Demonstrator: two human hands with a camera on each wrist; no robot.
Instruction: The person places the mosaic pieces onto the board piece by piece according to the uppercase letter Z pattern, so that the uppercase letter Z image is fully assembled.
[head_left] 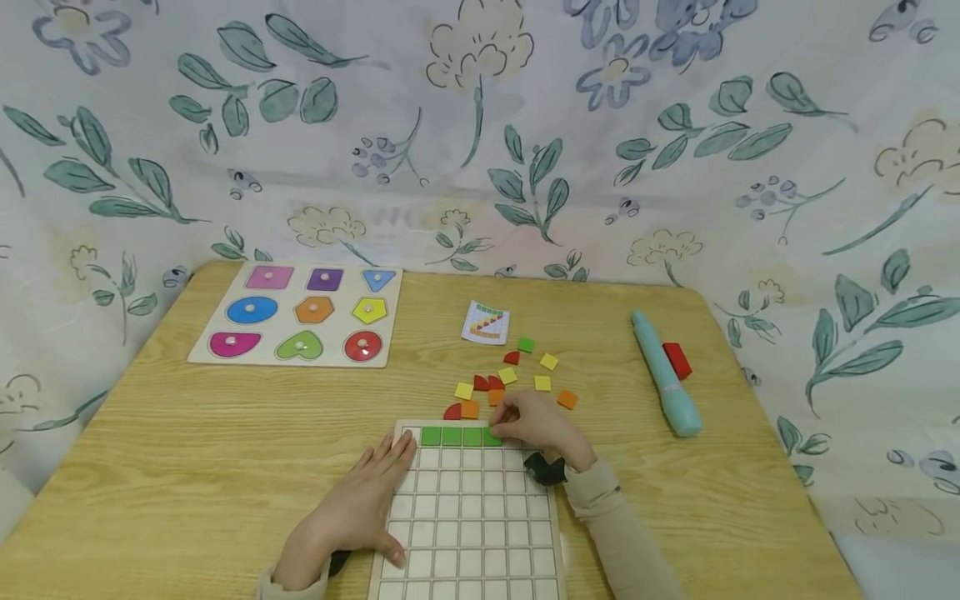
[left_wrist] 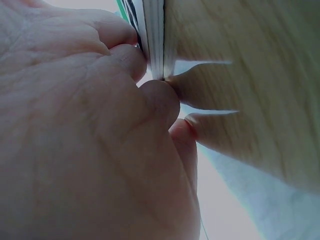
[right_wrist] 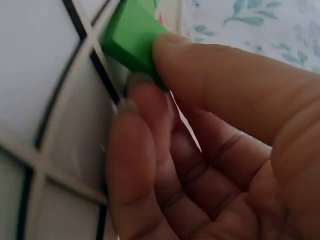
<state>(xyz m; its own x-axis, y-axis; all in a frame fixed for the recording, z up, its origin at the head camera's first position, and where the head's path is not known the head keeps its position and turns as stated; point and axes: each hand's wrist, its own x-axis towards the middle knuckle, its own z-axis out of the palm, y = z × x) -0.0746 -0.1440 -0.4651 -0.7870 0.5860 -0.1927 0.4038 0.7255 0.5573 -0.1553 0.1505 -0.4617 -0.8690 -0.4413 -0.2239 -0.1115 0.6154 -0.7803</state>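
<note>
A pale wooden grid board (head_left: 448, 533) lies at the front of the table, with green square tiles (head_left: 452, 437) in its top row. The top-left cell holds no tile. Between thumb and fingertips my right hand (head_left: 542, 423) pinches a green square tile (right_wrist: 134, 37) at the right end of that green row. In the right wrist view this tile is tilted against the grid lines. My left hand (head_left: 358, 506) rests along the board's left edge with its fingers stretched out. The left wrist view shows that hand's fingers (left_wrist: 159, 102) at the board's side and the table.
Loose red, yellow, orange and green pieces (head_left: 542, 382) lie beyond the board. Behind them is a small pattern card (head_left: 486, 322). A shape puzzle board (head_left: 288, 322) stands back left. At right lie a turquoise tapered tool (head_left: 666, 379) and a red block (head_left: 678, 360).
</note>
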